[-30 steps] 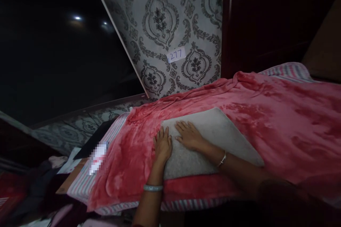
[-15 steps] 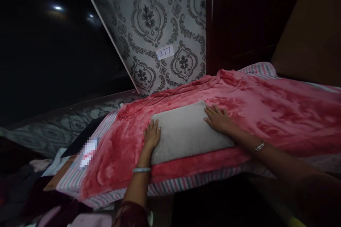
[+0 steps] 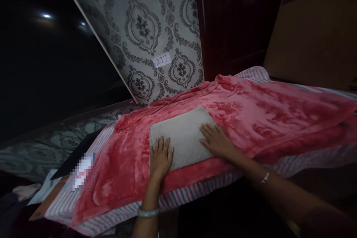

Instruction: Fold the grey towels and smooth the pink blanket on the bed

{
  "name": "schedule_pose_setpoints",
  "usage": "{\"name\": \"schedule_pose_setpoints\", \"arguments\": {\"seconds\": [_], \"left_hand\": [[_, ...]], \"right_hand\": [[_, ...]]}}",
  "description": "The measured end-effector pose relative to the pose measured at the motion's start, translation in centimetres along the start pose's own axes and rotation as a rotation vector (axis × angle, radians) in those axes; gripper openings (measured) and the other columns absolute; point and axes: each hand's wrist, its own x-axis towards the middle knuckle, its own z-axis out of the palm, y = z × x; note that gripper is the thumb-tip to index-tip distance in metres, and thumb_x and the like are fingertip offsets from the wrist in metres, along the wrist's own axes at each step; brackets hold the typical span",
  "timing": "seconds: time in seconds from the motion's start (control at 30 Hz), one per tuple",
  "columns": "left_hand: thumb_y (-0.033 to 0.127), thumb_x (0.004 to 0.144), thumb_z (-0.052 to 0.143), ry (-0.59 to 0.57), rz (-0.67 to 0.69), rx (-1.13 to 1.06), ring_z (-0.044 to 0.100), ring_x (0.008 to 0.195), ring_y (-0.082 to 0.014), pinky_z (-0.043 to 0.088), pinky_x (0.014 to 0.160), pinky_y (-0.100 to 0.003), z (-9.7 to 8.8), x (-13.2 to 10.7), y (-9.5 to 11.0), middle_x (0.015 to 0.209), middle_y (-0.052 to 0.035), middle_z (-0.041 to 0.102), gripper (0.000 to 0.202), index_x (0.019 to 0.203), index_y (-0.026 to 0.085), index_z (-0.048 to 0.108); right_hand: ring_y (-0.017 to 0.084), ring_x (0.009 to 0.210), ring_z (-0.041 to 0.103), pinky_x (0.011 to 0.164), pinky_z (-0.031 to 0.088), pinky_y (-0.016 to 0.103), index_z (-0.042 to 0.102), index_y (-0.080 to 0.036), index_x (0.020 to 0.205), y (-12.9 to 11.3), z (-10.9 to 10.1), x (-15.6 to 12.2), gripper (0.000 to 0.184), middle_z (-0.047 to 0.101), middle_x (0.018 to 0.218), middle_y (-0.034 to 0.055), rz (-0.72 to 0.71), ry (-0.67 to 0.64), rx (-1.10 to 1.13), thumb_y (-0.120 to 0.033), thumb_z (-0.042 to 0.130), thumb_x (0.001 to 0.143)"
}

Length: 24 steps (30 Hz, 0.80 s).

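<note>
Grey cloth (image 3: 185, 135): flat on the red blanket (image 3: 251, 108), toward the blanket's near-left part; plush-looking, near corners partly hidden by the hands.
Dark screen (image 3: 52, 74): far left, well apart from the cloth.
Striped sheet (image 3: 189, 194): under the blanket; shows along its left and near edges.
Left hand (image 3: 161, 160): open, palm down, fingers spread, on the cloth's near-left corner area; nothing gripped. Bangle (image 3: 148, 213) at the wrist.
Cloth vs. hands: its middle lies between them, its far edge beyond both sets of fingertips. Apparent long axis left to right, right end angled farther away; foreshortening makes true proportions uncertain. Neither hand clearly nearer: both in contact.
Right hand (image 3: 218, 141): open, palm down, fingers pointing left and far, over the cloth's right edge; no grip seen. Bracelet (image 3: 264, 178) at the wrist.
Brown panel (image 3: 312, 31): far right, behind the blanket, slanted.
</note>
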Motion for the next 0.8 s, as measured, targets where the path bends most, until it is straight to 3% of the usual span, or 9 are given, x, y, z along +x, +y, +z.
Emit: {"name": "schedule_pose_setpoints", "arguments": {"seconds": [0.1,0.17,0.4,0.63,0.8], "left_hand": [[0.038,0.104,0.031,0.014,-0.002,-0.001,0.022,0.155,-0.0297,0.024,0.122,-0.059,-0.2,0.1,0.0,0.166,-0.0085,0.026,0.055,0.157,0.024,0.037],[0.039,0.104,0.032,0.022,-0.008,-0.005,0.023,0.154,-0.0289,0.024,0.122,-0.058,-0.5,0.0,0.1,0.166,-0.0081,0.028,0.055,0.157,0.024,0.038],[0.042,0.104,0.032,0.020,-0.024,-0.049,0.023,0.155,-0.0279,0.022,0.124,-0.057,-0.6,-0.6,0.3,0.166,-0.0072,0.028,0.056,0.156,0.025,0.039],[0.042,0.103,0.037,0.037,-0.019,-0.101,0.024,0.154,-0.0289,0.021,0.123,-0.059,-0.4,-0.7,0.2,0.165,-0.0074,0.030,0.055,0.154,0.024,0.042],[0.034,0.102,0.042,0.165,-0.029,-0.199,0.036,0.149,-0.0255,0.025,0.124,-0.053,-0.3,-1.4,-0.2,0.158,-0.0105,0.045,0.048,0.147,0.020,0.052]], "right_hand": [[0.028,0.149,0.033,0.120,0.027,0.057,0.044,-0.020,0.154,4.1,0.2,-1.6,0.061,0.036,0.160,0.0097,0.038,0.072,0.017,-0.049,0.028,0.102],[0.026,0.147,0.036,0.120,0.029,0.053,0.044,-0.019,0.154,5.2,0.5,-2.6,0.061,0.039,0.159,0.0100,0.031,0.106,0.039,-0.046,0.026,0.102],[0.028,0.142,0.044,0.118,0.035,0.052,0.049,-0.013,0.149,4.9,1.2,-3.2,0.060,0.045,0.155,0.0127,0.097,0.183,0.082,-0.041,0.027,0.100],[0.029,0.140,0.046,0.114,0.041,0.051,0.053,-0.014,0.146,7.0,2.0,-1.8,0.059,0.049,0.152,0.0126,0.046,0.113,0.106,-0.043,0.031,0.099],[0.034,0.144,0.040,0.113,0.039,0.059,0.051,-0.015,0.147,4.5,0.8,-0.4,0.058,0.045,0.155,0.0138,0.076,0.177,0.024,-0.041,0.030,0.100]]}}
